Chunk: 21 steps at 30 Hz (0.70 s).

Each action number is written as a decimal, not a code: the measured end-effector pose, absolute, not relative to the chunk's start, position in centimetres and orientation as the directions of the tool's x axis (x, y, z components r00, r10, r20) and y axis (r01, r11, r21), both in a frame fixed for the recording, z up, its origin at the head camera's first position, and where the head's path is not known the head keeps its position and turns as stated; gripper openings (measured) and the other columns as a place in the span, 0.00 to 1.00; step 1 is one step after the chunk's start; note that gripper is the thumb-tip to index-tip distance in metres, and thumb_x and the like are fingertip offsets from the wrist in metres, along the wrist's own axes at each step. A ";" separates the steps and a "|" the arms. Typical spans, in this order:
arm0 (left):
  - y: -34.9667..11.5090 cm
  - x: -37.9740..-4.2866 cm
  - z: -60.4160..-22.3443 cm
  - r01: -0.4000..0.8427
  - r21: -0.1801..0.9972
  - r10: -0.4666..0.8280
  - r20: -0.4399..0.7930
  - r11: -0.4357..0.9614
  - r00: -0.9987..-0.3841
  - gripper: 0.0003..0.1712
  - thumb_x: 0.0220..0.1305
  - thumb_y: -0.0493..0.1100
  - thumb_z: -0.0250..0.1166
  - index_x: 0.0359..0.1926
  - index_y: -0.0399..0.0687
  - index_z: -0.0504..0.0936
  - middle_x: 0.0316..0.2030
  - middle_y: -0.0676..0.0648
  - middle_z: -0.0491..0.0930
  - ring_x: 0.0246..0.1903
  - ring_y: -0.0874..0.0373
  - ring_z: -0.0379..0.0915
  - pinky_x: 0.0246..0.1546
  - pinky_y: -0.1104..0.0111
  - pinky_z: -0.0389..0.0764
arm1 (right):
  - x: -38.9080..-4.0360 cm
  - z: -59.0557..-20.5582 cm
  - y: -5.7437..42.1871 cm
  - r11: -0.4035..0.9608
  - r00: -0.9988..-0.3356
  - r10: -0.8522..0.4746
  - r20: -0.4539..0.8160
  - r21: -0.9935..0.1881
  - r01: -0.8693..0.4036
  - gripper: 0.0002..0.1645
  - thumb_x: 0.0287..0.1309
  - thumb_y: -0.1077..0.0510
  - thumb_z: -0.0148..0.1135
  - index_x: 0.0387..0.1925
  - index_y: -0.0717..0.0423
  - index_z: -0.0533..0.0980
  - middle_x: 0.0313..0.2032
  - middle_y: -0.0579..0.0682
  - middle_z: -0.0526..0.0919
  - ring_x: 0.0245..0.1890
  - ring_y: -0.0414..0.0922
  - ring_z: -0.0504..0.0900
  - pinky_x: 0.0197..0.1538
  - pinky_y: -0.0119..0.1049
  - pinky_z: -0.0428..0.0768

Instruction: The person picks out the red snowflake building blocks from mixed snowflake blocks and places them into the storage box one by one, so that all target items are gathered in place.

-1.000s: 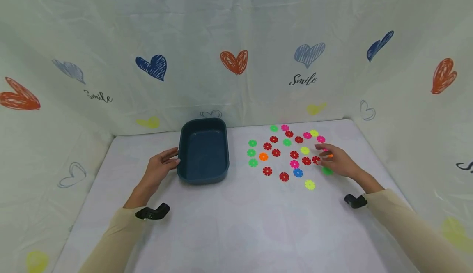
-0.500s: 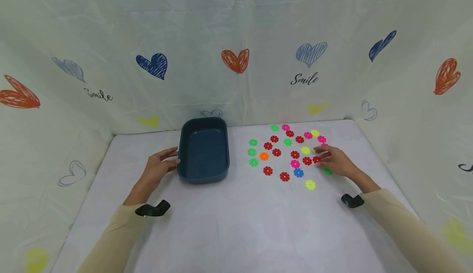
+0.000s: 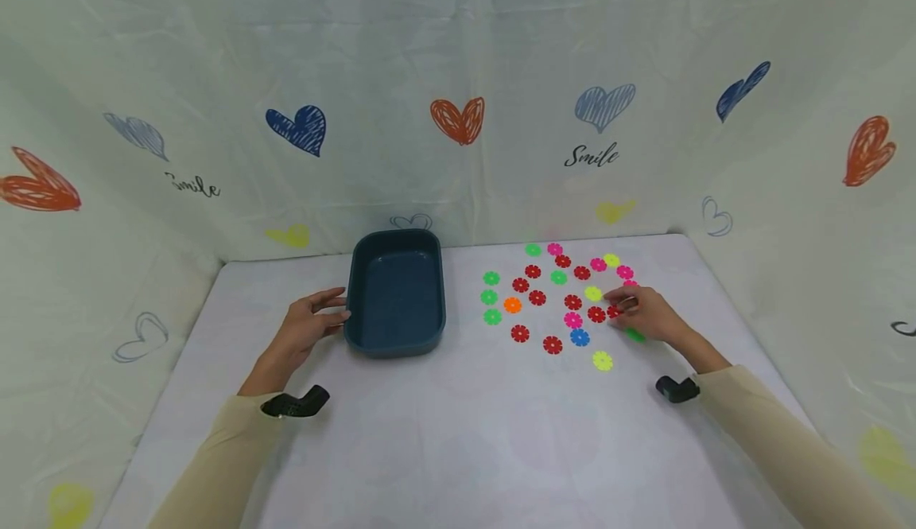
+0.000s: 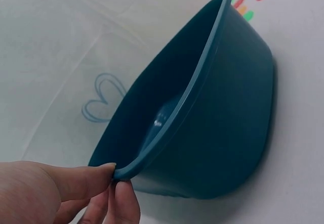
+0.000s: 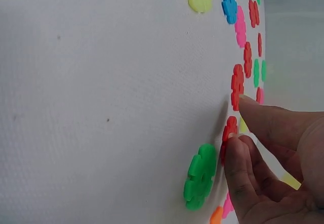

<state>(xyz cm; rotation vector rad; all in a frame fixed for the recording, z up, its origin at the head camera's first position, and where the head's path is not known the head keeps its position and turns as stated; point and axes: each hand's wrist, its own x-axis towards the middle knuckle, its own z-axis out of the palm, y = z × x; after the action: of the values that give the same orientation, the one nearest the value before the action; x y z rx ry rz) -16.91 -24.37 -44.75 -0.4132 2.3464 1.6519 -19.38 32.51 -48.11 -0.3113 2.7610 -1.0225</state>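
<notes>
Pale sheeting (image 3: 372,52) printed with coloured hearts (image 3: 456,121) filled the upper half of the head view, above a white table (image 3: 444,449) that ran down to the bottom edge. Left of centre sat a dark blue tub (image 3: 393,348), the left hand (image 3: 304,324) at its left side. Right of centre, flower-edged discs (image 3: 537,297) in red, green, pink, yellow, orange and blue lay scattered, with the right hand (image 3: 647,314) over the right part of the spread. Beige sleeves (image 3: 207,465) came in from the lower corners. In the left wrist view, the tub took up the middle of the frame, and the left hand, at lower left, pinched its rim (image 4: 132,170) between thumb and fingers. In the right wrist view, the right hand came in from the lower right, thumb and fingers parted, its grip loose; a red disc (image 5: 229,128) lay at a fingertip, though whether they touched could not be told. Just left of that disc lay a green disc (image 5: 200,177), and a blue disc (image 5: 228,1) lay near the top edge.
</notes>
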 end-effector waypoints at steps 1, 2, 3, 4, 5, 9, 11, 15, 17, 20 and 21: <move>-24.3 -16.9 -44.8 -0.365 0.875 -0.089 -0.355 0.319 -0.930 0.36 0.75 0.30 0.62 0.79 0.36 0.63 0.71 0.31 0.69 0.46 0.62 0.79 0.42 0.77 0.82 | -19.4 -48.2 32.5 0.743 -0.962 -0.256 -0.097 -0.657 -0.132 0.27 0.58 0.69 0.76 0.57 0.74 0.79 0.53 0.71 0.84 0.49 0.64 0.84 0.50 0.47 0.88; -24.3 -17.0 -44.8 -0.363 0.875 -0.087 -0.355 0.319 -0.931 0.36 0.75 0.30 0.62 0.80 0.36 0.63 0.71 0.30 0.69 0.46 0.62 0.79 0.42 0.77 0.82 | -19.4 -48.2 32.4 0.745 -0.963 -0.253 -0.097 -0.654 -0.129 0.27 0.58 0.69 0.76 0.57 0.74 0.79 0.53 0.70 0.84 0.48 0.63 0.84 0.50 0.46 0.88; -24.3 -17.0 -44.8 -0.362 0.875 -0.085 -0.354 0.321 -0.931 0.36 0.75 0.30 0.62 0.80 0.36 0.63 0.71 0.30 0.69 0.46 0.62 0.79 0.43 0.77 0.83 | -19.4 -48.2 32.4 0.747 -0.963 -0.252 -0.096 -0.652 -0.130 0.26 0.58 0.69 0.76 0.57 0.74 0.79 0.53 0.70 0.84 0.48 0.63 0.84 0.49 0.44 0.88; -24.3 -17.0 -44.8 -0.365 0.874 -0.086 -0.357 0.321 -0.930 0.36 0.75 0.30 0.61 0.80 0.36 0.63 0.71 0.30 0.69 0.46 0.62 0.79 0.43 0.77 0.83 | -19.5 -48.3 32.4 0.750 -0.964 -0.249 -0.094 -0.649 -0.130 0.26 0.58 0.69 0.76 0.57 0.74 0.79 0.52 0.70 0.84 0.48 0.63 0.84 0.49 0.44 0.88; -24.2 -17.0 -44.8 -0.368 0.873 -0.087 -0.360 0.321 -0.929 0.35 0.75 0.30 0.61 0.80 0.36 0.63 0.71 0.31 0.69 0.46 0.62 0.79 0.43 0.77 0.83 | -19.5 -48.3 32.3 0.753 -0.965 -0.246 -0.091 -0.644 -0.131 0.26 0.58 0.69 0.76 0.57 0.74 0.79 0.52 0.70 0.84 0.48 0.63 0.84 0.49 0.44 0.88; -24.2 -17.0 -44.8 -0.370 0.870 -0.083 -0.363 0.326 -0.928 0.35 0.75 0.30 0.61 0.80 0.36 0.63 0.71 0.30 0.69 0.46 0.62 0.79 0.44 0.76 0.83 | -19.4 -48.5 32.4 0.777 -0.972 -0.224 -0.071 -0.614 -0.134 0.25 0.57 0.69 0.77 0.56 0.72 0.80 0.51 0.68 0.84 0.48 0.63 0.83 0.50 0.48 0.87; -24.2 -17.0 -44.8 -0.371 0.870 -0.083 -0.364 0.325 -0.928 0.35 0.75 0.30 0.62 0.80 0.36 0.63 0.71 0.30 0.69 0.46 0.62 0.79 0.44 0.76 0.83 | -19.4 -48.6 32.5 0.792 -0.977 -0.205 -0.064 -0.597 -0.127 0.25 0.56 0.69 0.77 0.55 0.71 0.81 0.50 0.68 0.84 0.49 0.64 0.82 0.51 0.52 0.87; -24.2 -17.0 -44.8 -0.374 0.868 -0.084 -0.367 0.326 -0.926 0.35 0.75 0.31 0.62 0.80 0.37 0.63 0.71 0.31 0.69 0.46 0.61 0.79 0.44 0.75 0.82 | -19.3 -48.7 32.6 0.807 -0.982 -0.180 -0.061 -0.579 -0.112 0.25 0.55 0.69 0.78 0.54 0.71 0.81 0.49 0.68 0.84 0.48 0.64 0.82 0.51 0.54 0.86; -24.2 -17.0 -44.8 -0.376 0.867 -0.085 -0.370 0.326 -0.925 0.36 0.75 0.31 0.62 0.80 0.37 0.63 0.71 0.31 0.69 0.46 0.61 0.79 0.44 0.75 0.82 | -19.3 -48.7 32.6 0.805 -0.982 -0.176 -0.066 -0.583 -0.105 0.24 0.55 0.69 0.78 0.53 0.71 0.81 0.48 0.68 0.85 0.47 0.63 0.82 0.51 0.55 0.86; -24.2 -17.0 -44.9 -0.374 0.868 -0.084 -0.368 0.325 -0.926 0.36 0.75 0.31 0.62 0.80 0.37 0.63 0.71 0.31 0.69 0.45 0.62 0.79 0.44 0.75 0.82 | -19.5 -48.7 32.7 0.802 -0.981 -0.174 -0.087 -0.591 -0.090 0.22 0.56 0.69 0.77 0.52 0.72 0.81 0.46 0.67 0.85 0.46 0.62 0.83 0.51 0.54 0.86; -24.2 -17.0 -44.9 -0.373 0.869 -0.083 -0.366 0.327 -0.927 0.35 0.75 0.31 0.62 0.79 0.37 0.63 0.71 0.31 0.69 0.45 0.62 0.79 0.44 0.75 0.82 | -19.6 -48.7 32.7 0.802 -0.980 -0.172 -0.096 -0.592 -0.083 0.22 0.57 0.69 0.76 0.52 0.72 0.81 0.45 0.67 0.85 0.45 0.61 0.83 0.51 0.54 0.86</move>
<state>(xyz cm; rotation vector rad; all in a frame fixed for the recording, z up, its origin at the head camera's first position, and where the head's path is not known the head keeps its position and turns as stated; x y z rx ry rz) -17.02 -24.25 -44.90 -0.4117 2.3384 1.6358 -19.58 32.67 -48.66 -0.2021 2.8428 -0.9238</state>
